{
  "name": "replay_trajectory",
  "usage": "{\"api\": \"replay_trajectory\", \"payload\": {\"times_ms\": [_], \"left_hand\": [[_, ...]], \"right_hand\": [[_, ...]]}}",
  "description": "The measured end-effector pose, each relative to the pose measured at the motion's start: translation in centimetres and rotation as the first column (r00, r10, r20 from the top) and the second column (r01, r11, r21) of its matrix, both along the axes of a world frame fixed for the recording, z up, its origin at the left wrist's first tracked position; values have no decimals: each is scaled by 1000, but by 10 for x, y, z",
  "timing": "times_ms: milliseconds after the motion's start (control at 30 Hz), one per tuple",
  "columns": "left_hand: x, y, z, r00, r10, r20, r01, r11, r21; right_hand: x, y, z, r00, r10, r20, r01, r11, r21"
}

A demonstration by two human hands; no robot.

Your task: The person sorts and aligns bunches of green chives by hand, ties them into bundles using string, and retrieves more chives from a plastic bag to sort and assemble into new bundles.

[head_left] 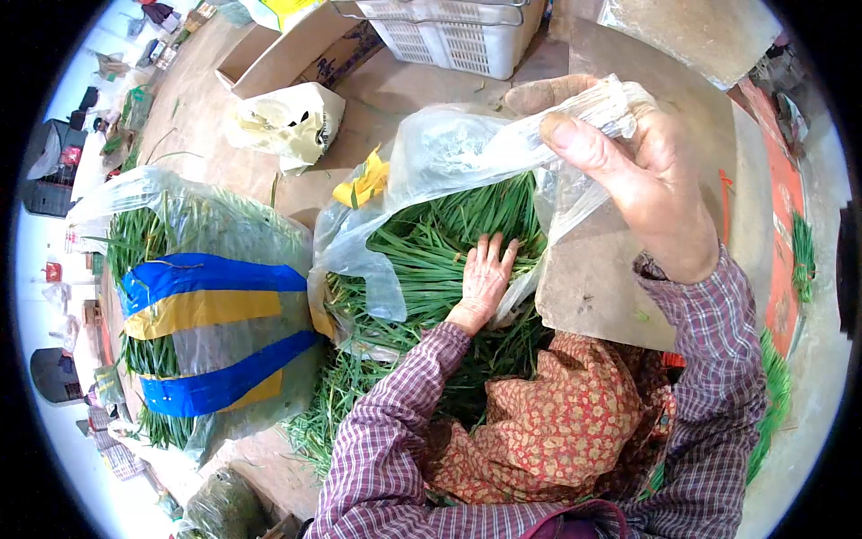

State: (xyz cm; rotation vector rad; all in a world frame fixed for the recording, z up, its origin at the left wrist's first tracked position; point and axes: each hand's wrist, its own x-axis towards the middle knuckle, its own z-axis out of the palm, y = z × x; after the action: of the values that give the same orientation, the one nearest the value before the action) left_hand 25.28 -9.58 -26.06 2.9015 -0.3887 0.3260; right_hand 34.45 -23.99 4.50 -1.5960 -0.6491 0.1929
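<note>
Head view: right hand [648,175] pinches plastic bag [449,154], left hand [488,278] unclenched upon greens [417,247] inside.

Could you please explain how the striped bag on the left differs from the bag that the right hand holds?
The striped bag shows broad blue and yellow bands, while the other bag shows mostly clear plastic. No hand touches the striped bag, but the right hand grips the other bag's edge and the left hand rests on its greens. Both contain long green leaves.
</note>
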Motion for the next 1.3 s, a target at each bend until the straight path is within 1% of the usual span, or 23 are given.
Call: {"api": "replay_trajectory", "payload": {"times_ms": [33, 67, 100, 200, 267, 333, 367, 433, 500, 633, 667, 700, 767, 833, 867, 900, 967, 1033, 1067, 1100, 1167, 1233, 1300], "left_hand": [[-1, -1, -7, 1000, 0, -14, 1, 998, 69], [-4, -1, -13, 992, -21, -123, 44, 981, 188], [-5, -1, -16, 992, -35, -125, 65, 968, 242], [-3, -4, -21, 986, -17, -168, 59, 967, 247], [-1, -4, -14, 1000, 16, -15, -12, 966, 258], [1, -4, -28, 995, 35, -89, -9, 962, 271], [3, -4, -35, 986, 50, -162, -3, 960, 278], [-2, -2, -32, 995, 30, -96, 1, 952, 306], [-8, 8, -25, 996, -1, -87, 22, 972, 232], [-20, 42, 30, 984, 10, -177, -32, 992, -121], [-24, 54, 39, 985, 60, -159, -97, 967, -235], [-27, 69, 51, 992, 78, -95, -100, 960, -260], [-36, 102, 67, 943, 134, -304, -291, 772, -565], [-42, 112, 117, 960, 82, -267, -276, 419, -865], [-48, 137, 119, 954, 97, -283, -297, 406, -864], [-52, 143, 144, 964, 144, -223, -257, 287, -923], [-63, 166, 178, 948, 196, -250, -284, 167, -944], [-73, 166, 225, 961, 212, -179, -190, 30, -981], [-78, 170, 237, 963, 216, -163, -165, -9, -986], [-82, 174, 250, 965, 219, -147, -140, -48, -989], [-93, 178, 269, 967, 231, -104, -98, -40, -994], [-99, 189, 271, 982, 184, -50, -22, -149, -989], [-112, 191, 273, 981, 178, -74, -27, -253, -967]], "right_hand": [[0, 1, -2, 1000, 1, 4, -1, 1000, 2], [0, 4, -5, 999, 13, 33, -14, 999, 30], [0, 6, -6, 998, 24, 63, -27, 998, 57], [-3, 8, -8, 998, 68, 14, -69, 989, 129], [-5, 10, -12, 997, 78, 8, -78, 980, 182], [-7, 11, -12, 998, 45, -35, -35, 967, 251], [-7, 11, -12, 999, 45, -30, -36, 967, 253], [-3, 9, -12, 999, 38, 34, -43, 986, 159], [0, 6, -10, 997, 20, 80, -29, 994, 109], [10, 4, -16, 992, 0, 122, -3, 1000, 24], [10, 3, -18, 992, 4, 127, -8, 999, 31], [10, 2, -19, 992, -52, 112, 50, 998, 24], [12, 2, -26, 990, -97, 104, 94, 995, 25], [19, 0, -35, 995, -85, 56, 86, 996, -23], [23, -4, -36, 999, 28, 20, -24, 983, -181], [17, -4, -36, 999, 40, 33, -34, 985, -169], [-8, 1, -35, 985, 169, 29, -156, 951, -268], [-33, 5, -21, 970, 241, 21, -162, 715, -680], [-46, 12, -12, 953, 299, -42, -246, 688, -683], [-64, 18, 1, 948, 310, -68, -286, 740, -609], [-82, 35, -8, 962, 269, 49, -239, 913, -330], [-90, 42, 1, 958, 282, 48, -261, 932, -251], [-88, 52, -12, 964, 267, -5, -265, 954, -139]]}}
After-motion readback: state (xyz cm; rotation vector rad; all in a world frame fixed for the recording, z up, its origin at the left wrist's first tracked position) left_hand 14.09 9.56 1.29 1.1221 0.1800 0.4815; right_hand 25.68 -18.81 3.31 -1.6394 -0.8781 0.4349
